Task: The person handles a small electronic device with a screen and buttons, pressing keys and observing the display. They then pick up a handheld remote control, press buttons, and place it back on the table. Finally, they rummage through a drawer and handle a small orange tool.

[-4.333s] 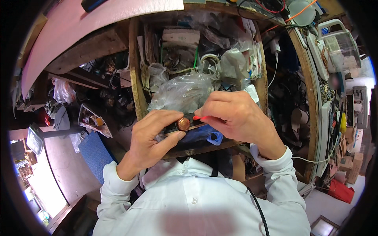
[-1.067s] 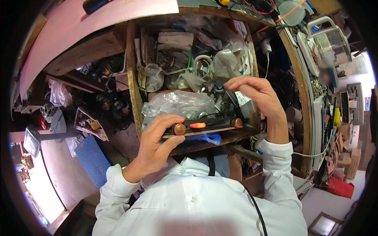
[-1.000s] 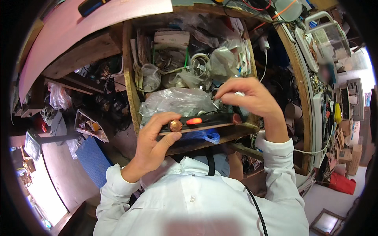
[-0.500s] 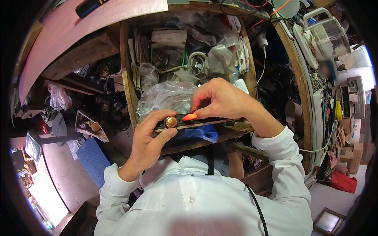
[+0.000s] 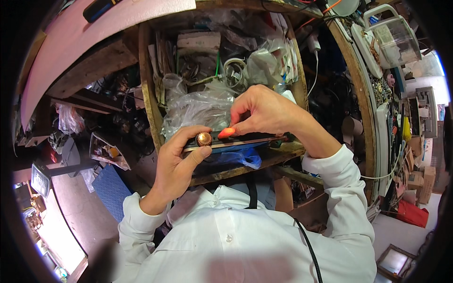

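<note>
A wooden drawer (image 5: 150, 89) is standing open. Inside it, a crumpled clear plastic bag (image 5: 191, 113) is lying toward the left, and a blue plastic bag (image 5: 247, 159) is lying near the front edge. At the upper left, a pale pinkish board (image 5: 94, 45) is carrying a dark cylindrical object (image 5: 98, 9). Lower down, a blue textured panel (image 5: 110, 188) is showing its flat face. On the right, a white cable (image 5: 315, 70) is running from a white plug (image 5: 314, 43). Farther right, a transparent container (image 5: 396, 42) is displaying its white handle (image 5: 377, 10), and a red bundle (image 5: 412, 214) is lying near some cardboard boxes (image 5: 428, 179).
</note>
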A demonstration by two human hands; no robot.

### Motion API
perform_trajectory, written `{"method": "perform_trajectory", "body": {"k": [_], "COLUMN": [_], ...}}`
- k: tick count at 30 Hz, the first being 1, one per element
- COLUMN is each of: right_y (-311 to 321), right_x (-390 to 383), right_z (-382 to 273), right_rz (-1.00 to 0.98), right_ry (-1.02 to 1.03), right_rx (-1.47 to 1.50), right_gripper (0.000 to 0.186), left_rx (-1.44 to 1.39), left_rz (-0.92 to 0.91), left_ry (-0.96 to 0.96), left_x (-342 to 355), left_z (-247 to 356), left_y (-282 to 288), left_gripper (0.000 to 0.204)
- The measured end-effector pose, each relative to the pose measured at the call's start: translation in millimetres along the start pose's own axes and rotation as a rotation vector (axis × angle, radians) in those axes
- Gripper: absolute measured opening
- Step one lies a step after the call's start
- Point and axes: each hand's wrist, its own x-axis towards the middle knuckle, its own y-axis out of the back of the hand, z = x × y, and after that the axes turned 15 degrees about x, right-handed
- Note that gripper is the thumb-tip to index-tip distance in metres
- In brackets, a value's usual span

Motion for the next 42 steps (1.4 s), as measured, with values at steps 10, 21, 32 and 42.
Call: {"method": "perform_trajectory", "body": {"k": [10, 21, 32, 42], "right_y": [-3, -3, -5, -9], "right_x": [-4, -7, -5, -6], "right_z": [3, 7, 2, 5], "right_rz": [0.015, 0.006, -0.018, -0.001], "right_ry": [0.102, 0.115, 0.101, 0.284], "right_rx": [-0.084, -0.063, -0.067, -0.189], "right_gripper": [0.026, 0.017, 0.017, 0.017], "left_rx": [0.027, 0.028, 0.076, 0.076], "left_rz": [-0.022, -0.002, -0.008, -0.01], "left_ry": [-0.006, -0.049, -0.078, -0.074], "left_x": [-1, -2, -4, -4], "left_z": [-4, -2, -4, -3], "left_y": [1, 1, 2, 2], "left_gripper": [0.035, 0.036, 0.037, 0.037]}}
